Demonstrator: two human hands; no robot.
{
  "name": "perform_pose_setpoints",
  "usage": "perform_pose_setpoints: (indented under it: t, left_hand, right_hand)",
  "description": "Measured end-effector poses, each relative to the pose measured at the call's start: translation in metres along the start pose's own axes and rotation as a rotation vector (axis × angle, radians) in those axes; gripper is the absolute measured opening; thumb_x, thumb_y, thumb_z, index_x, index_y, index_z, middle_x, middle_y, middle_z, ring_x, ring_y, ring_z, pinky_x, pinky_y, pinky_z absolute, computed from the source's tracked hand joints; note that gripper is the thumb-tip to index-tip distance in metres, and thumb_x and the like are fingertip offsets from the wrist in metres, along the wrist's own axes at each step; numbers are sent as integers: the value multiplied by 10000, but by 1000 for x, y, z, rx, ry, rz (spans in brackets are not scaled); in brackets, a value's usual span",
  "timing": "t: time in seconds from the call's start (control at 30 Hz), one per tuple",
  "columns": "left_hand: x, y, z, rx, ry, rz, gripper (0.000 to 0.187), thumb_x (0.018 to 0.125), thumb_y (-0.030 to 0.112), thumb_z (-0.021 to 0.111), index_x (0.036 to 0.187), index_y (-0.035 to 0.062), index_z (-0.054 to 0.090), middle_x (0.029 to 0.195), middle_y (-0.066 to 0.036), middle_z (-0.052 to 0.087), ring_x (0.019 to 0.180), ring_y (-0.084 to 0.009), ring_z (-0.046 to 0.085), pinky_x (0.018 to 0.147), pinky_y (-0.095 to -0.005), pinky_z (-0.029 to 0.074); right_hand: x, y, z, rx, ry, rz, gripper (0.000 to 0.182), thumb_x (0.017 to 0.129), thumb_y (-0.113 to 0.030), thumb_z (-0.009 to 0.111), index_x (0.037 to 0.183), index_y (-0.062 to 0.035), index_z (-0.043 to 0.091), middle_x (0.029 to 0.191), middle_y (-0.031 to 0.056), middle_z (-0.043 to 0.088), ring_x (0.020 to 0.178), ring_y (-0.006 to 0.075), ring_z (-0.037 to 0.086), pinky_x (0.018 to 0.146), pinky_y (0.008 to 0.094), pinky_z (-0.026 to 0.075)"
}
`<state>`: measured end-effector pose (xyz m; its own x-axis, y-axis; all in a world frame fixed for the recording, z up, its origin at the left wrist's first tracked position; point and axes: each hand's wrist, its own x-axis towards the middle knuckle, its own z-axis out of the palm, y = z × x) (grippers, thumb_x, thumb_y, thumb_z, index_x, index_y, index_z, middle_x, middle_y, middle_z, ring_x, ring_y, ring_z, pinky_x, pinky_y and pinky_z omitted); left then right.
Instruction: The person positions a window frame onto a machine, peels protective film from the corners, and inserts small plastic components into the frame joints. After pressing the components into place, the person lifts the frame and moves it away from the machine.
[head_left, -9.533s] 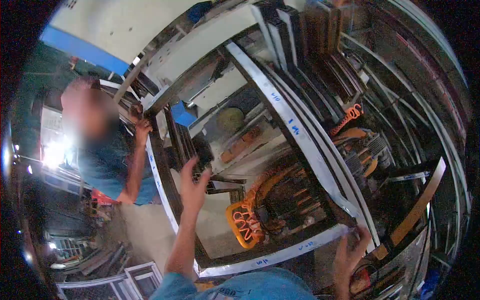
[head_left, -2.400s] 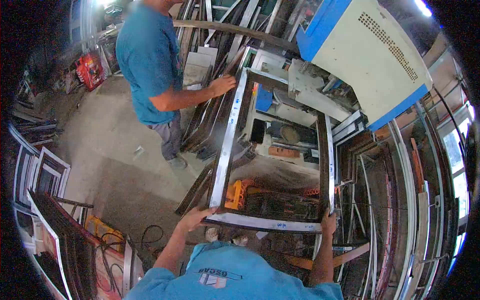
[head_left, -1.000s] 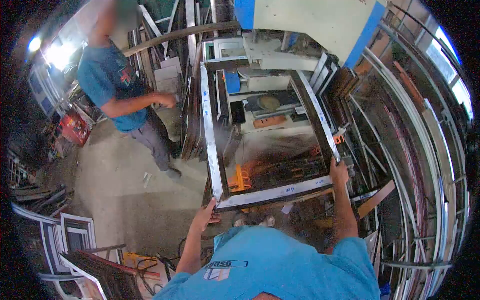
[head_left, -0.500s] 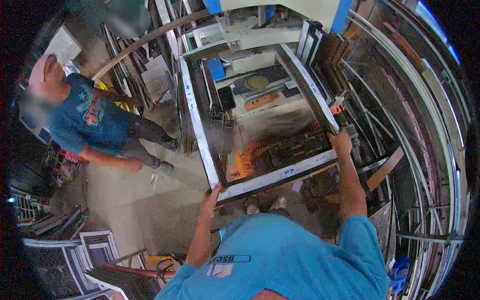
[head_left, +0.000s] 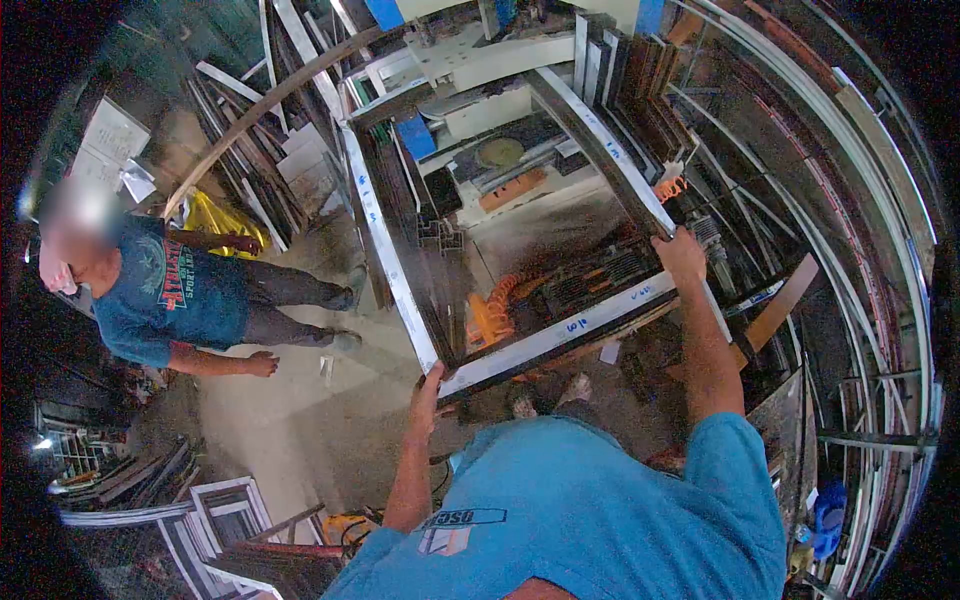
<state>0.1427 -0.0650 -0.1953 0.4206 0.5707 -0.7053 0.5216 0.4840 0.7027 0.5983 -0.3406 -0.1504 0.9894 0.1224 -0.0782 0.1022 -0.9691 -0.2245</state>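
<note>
While my left grip [head_left: 425, 398] and right grip [head_left: 683, 262] clasp the rectangular frame [head_left: 552, 335] at its near corners, I judge its long axis to run away from both.

White frame [head_left: 520, 353], blue handwritten marks [head_left: 579, 326]

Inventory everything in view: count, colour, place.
Large frame: one, dark and white, centre
Machine: one, cream and blue, top centre
Hose coils: two stretches, orange, within and beyond the frame
Long bars: many, mostly pale, right side
Smaller frames: several, pale, lower left
Co-worker: one, dark teal shirt, left
Yellow item: one, yellow, beside the co-worker
Wearer's shirt: one, blue, bottom centre
Left hand: one, bare, frame's near left corner
Right hand: one, bare, frame's near right corner
</note>
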Motion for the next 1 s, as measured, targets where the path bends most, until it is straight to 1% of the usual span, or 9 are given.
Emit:
perform_pose_setpoints:
  t: [0.07, 0.2, 0.3, 0.43, 0.53, 0.63, 0.73, 0.83, 1.0]
  left_hand:
    - [11, -10, -4, -9, -2, -10, 851, 771, 684, 611, 1358, 84, 472, 1310, -127, 524, 1167, -290, 531, 844, -479, 509]
    - [-1, -3, 2, -19, 1, 13, 870, 762, 696, 615, 1374, 97, 462, 1326, -115, 518, 1162, -286, 534, 838, -475, 508]
    - [20, -19, -5, -57, -50, 15, 884, 762, 697, 614, 1391, 100, 446, 1351, -116, 501, 1179, -291, 522, 846, -485, 503]
    - [16, -14, -4, -16, -12, -52, 900, 761, 696, 616, 1400, 89, 433, 1375, -120, 483, 1211, -303, 498, 862, -495, 494]
    - [16, -12, -4, -24, -27, -33, 902, 757, 696, 620, 1397, 88, 435, 1381, -124, 474, 1235, -311, 476, 874, -500, 487]
    - [18, -16, -5, -41, -22, -21, 896, 755, 695, 623, 1392, 91, 441, 1378, -126, 474, 1244, -309, 464, 879, -503, 484]
    - [15, -15, -5, -41, -17, -28, 898, 752, 696, 625, 1392, 93, 442, 1379, -129, 473, 1249, -308, 460, 876, -505, 484]
    - [19, -21, -9, -38, -32, -13, 909, 744, 702, 628, 1389, 88, 446, 1375, -133, 475, 1241, -308, 467, 868, -502, 488]
    - [22, -22, -8, -46, -21, -16, 897, 741, 706, 624, 1371, 88, 470, 1364, -137, 481, 1241, -306, 467, 870, -494, 483]
  right_hand:
    - [0, -1, 0, -10, -7, 10, 651, 806, -528, 639, 1214, -26, 566, 1182, 189, 603, 1087, 379, 598, 913, 491, 491]
    - [-2, -2, -5, -9, -41, 24, 663, 807, -538, 635, 1217, -23, 561, 1212, 190, 587, 1106, 382, 588, 914, 504, 488]
    - [-1, 0, -3, -16, -40, 5, 673, 806, -544, 634, 1223, -22, 556, 1220, 197, 580, 1102, 382, 591, 910, 505, 492]
    - [3, 3, 4, -33, 3, -24, 683, 805, -547, 632, 1232, -20, 547, 1209, 212, 579, 1085, 387, 599, 895, 500, 503]
    - [-1, -3, -7, -4, -79, 39, 688, 800, -545, 639, 1235, -20, 541, 1208, 209, 575, 1074, 388, 605, 887, 499, 509]
    - [-1, 0, -2, -7, -12, 9, 678, 797, -532, 646, 1229, -18, 544, 1227, 201, 566, 1082, 387, 601, 889, 503, 508]
    - [-3, -3, -5, -18, -12, 33, 650, 771, -530, 676, 1190, -44, 575, 1165, 205, 630, 1083, 379, 616, 899, 484, 512]
    - [-5, -2, -5, -4, 27, 5, 651, 774, -532, 669, 1186, -37, 573, 1156, 205, 637, 1075, 382, 620, 897, 482, 514]
    - [-6, -6, -8, -22, -2, 37, 645, 777, -529, 663, 1187, -39, 570, 1163, 205, 632, 1085, 379, 615, 893, 482, 516]
